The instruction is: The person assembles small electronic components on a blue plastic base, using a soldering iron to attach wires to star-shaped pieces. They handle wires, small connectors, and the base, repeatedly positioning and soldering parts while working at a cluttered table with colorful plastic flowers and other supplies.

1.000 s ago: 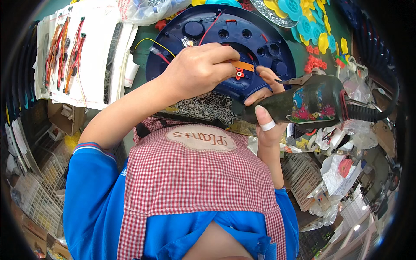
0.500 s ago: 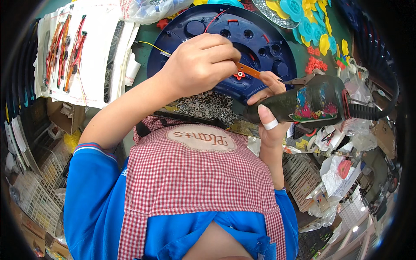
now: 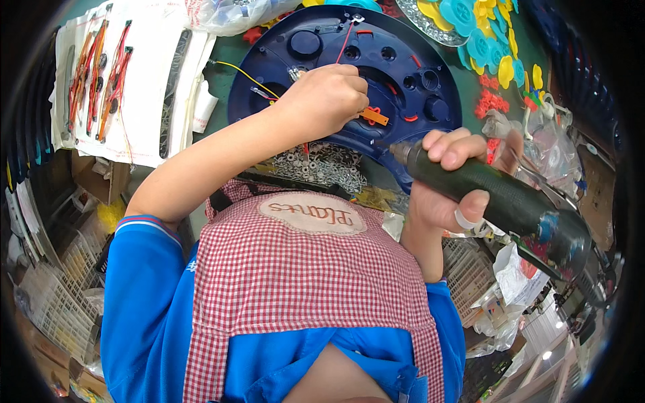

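Observation:
My left hand [image 3: 326,97] reaches over a round dark blue plastic housing [image 3: 269,50], its fingers pinched on the end of a narrow orange strip [image 3: 375,117]. That strip lies close over a small red part in the housing. In my right hand [image 3: 447,178] is a dark electric screwdriver [image 3: 504,191], its tip pointing left toward the housing's near edge. Behind the screwdriver, a grey metal tool [image 3: 537,176] shows partly; its kind is unclear. A red wire [image 3: 346,46] runs along the housing, and a yellow wire [image 3: 245,74] crosses its left rim.
A heap of loose screws [image 3: 329,164] lies between the housing and my apron. White sheets [image 3: 144,64] on the left carry bundles of wired strips [image 3: 111,80]. Red flower-shaped pieces [image 3: 490,102], yellow and cyan plastic pieces [image 3: 478,47] and clear bags [image 3: 547,148] are at the right.
My right hand has drawn back from the orange strip, moving right with the screwdriver, now tilted down at its rear. The left hand has lowered slightly, uncovering more of the red wire.

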A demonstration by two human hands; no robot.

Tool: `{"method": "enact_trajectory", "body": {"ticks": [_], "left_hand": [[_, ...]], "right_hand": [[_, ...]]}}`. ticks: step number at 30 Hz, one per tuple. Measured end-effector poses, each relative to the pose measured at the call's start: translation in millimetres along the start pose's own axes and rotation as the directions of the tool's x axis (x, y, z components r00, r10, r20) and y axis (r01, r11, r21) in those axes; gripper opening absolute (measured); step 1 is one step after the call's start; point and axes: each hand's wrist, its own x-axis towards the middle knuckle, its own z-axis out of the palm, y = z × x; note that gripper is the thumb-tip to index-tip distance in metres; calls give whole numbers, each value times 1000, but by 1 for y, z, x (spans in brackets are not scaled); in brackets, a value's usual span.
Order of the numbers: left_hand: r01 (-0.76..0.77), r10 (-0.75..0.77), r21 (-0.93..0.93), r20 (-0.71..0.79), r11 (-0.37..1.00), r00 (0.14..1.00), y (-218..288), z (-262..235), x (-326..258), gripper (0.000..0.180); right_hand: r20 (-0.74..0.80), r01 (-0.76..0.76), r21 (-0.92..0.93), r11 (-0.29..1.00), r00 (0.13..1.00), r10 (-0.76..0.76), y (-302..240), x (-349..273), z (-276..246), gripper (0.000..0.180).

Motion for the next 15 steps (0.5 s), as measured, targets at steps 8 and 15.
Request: {"method": "enact_trajectory", "body": {"ticks": [8, 15], "left_hand": [[-25, 25, -9, -1, 1000, 1000, -4, 3, 0, 12], [-13, 13, -30, -5, 999, 1000, -3, 3, -1, 12]], "right_hand": [[17, 89, -75, 993, 996, -88, 35, 12, 15, 90], [74, 52, -149, 987, 996, -41, 42, 15, 10, 91]]}}
